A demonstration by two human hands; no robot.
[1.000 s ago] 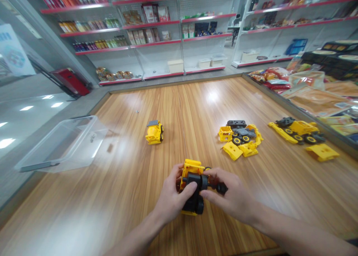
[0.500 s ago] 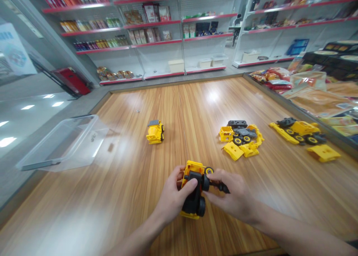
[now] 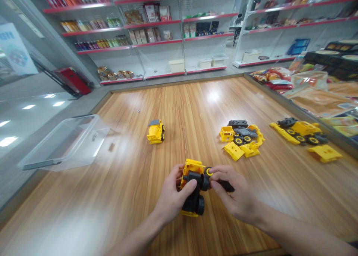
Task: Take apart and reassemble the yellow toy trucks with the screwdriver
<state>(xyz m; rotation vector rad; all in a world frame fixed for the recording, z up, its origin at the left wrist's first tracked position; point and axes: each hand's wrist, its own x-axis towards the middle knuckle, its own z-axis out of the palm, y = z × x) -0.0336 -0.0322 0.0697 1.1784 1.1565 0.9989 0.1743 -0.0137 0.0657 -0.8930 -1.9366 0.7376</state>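
Observation:
My left hand is wrapped round a yellow and black toy truck, its thumb pressed on the black underside. The truck lies tipped with its wheels to the right. By its upper wheels, my right hand is closed, fingers pinched together. A small black screwdriver sits in that hand, handle pointing right; its tip is hidden by the fingers. Beyond both hands stands a small yellow toy truck with a grey top.
Loose yellow and grey toy truck parts lie at the right, with another group of toy parts farther right. On the left is a clear plastic box. A tiny metal piece lies near the back. Packaged goods border the table's right edge.
My right hand's fingers have shifted slightly up at the wheel, and the screwdriver handle now shows less clearly. The left hand keeps its grip on the truck.

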